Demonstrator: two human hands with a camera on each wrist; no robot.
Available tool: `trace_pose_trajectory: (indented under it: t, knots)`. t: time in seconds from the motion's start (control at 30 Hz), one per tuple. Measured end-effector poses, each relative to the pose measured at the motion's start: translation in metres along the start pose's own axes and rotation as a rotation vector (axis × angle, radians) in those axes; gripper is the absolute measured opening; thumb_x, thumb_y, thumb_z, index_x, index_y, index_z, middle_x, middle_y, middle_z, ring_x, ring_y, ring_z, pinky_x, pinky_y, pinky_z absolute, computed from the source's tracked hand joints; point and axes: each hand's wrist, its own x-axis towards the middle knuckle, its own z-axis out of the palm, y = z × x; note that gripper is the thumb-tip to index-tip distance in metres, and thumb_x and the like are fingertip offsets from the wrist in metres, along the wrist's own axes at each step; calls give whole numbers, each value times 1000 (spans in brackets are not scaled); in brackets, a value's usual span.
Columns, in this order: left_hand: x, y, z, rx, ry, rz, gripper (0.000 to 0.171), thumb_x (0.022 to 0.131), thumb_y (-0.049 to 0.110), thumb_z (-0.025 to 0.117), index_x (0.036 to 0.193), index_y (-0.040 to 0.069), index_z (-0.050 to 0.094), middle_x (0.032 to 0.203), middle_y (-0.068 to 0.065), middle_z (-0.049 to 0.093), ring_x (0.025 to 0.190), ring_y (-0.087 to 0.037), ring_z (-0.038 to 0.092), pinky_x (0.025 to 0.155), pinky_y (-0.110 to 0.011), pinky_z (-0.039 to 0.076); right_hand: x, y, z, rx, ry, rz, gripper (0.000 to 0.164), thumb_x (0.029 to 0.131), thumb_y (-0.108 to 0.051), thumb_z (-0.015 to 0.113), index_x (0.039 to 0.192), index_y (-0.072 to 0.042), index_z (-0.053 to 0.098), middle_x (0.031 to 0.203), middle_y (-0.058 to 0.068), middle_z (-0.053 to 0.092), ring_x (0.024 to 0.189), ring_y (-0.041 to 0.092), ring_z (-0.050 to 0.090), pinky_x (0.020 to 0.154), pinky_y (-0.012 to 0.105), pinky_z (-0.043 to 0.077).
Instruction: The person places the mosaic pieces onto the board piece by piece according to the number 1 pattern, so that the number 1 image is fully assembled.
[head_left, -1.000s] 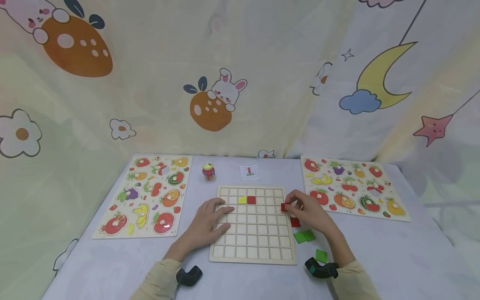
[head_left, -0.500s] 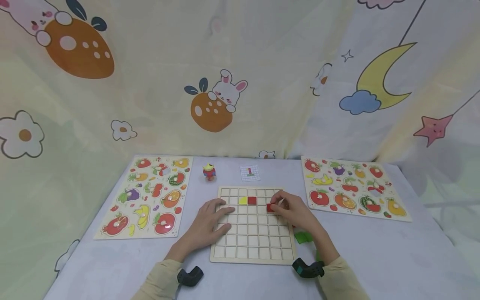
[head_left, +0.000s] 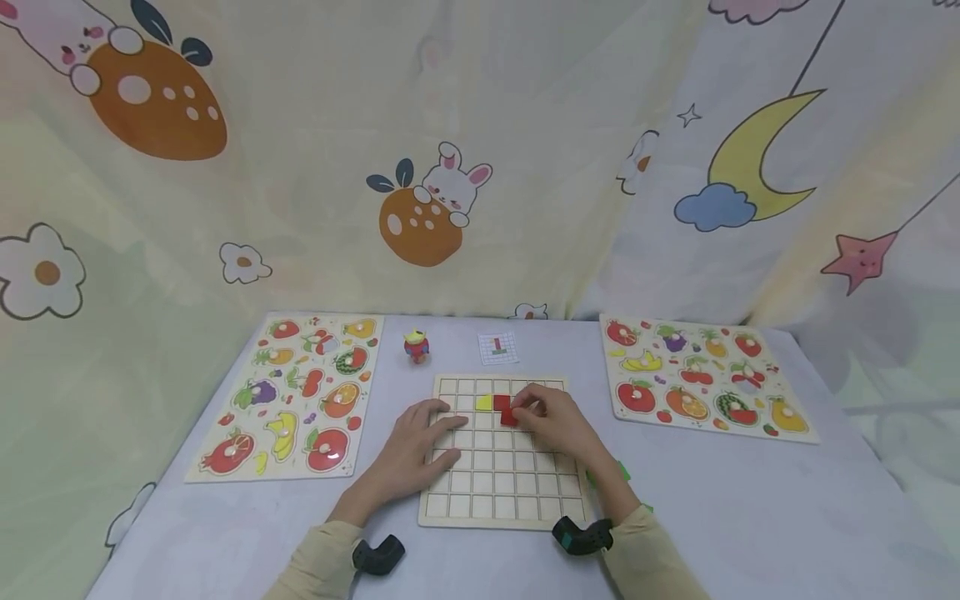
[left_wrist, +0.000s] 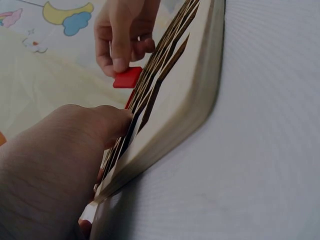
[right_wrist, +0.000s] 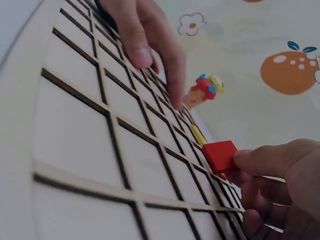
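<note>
Rabbit-and-moon curtain (head_left: 322, 125) hangs behind the white-covered tabletop (head_left: 735, 492). My right fingers (right_wrist: 267, 159) pinch a red tile (right_wrist: 220, 156), tilted, over the upper part of the grid board (head_left: 483, 482); cannot tell whether its lower edge touches the wood. Just beyond it a second red tile (head_left: 500, 401) lies in a cell, yellow piece (head_left: 484, 402) next to it on the left. My left fingers (head_left: 450, 422) spread over the board's left margin, grasping nothing. Board lies midway between the tabletop's side edges. Green tiles (head_left: 624, 472) off its right side, partly hidden by my forearm. Near the tabletop's far edge: pattern card (head_left: 498, 347), toy figure (head_left: 416, 347) to its left. Fruit puzzle (head_left: 296, 468) by the far-left corner, another fruit board (head_left: 711, 392) towards the far-right.
</note>
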Motion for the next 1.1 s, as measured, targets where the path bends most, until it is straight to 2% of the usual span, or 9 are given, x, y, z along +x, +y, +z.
trace_pose_trajectory:
  t: [0.23,0.4,0.7,0.9,1.1]
  knots:
    - [-1,0,1,6,-2,5,44,90,44,56,133,31,53,137,-2,42,132,-24,34,109,-50,28,-1,-5,14,-119,41,-15,5,87,-21,67,90,-23,64,79,-12,61,61,7,48,56,20,41]
    - [0,1,0,3,2,9,44,90,43,57,132,31,54,137,-2,42,132,-24,34,109,-50,29,-1,-6,18,-196,80,-21,5,86,-21,69,88,-23,65,86,-12,59,71,5,50,67,24,45]
    - [0,3,0,-5,27,27,43,90,41,59,131,29,55,135,-3,44,130,-25,36,107,-51,30,-1,-8,19,-235,60,-3,5,86,-21,68,90,-23,66,87,-12,57,76,3,54,73,26,49]
    - [-1,4,-1,-3,36,28,43,89,40,60,130,29,56,135,-3,44,130,-25,36,107,-52,31,-2,-6,7,-180,31,3,7,90,-24,64,97,-24,65,87,-14,58,73,8,51,66,24,45]
    - [-1,2,-3,4,17,18,44,90,41,59,132,30,54,136,-3,42,130,-25,35,108,-51,29,-10,0,-19,-141,8,18,13,91,-24,62,102,-17,65,87,-7,61,72,11,52,61,24,45]
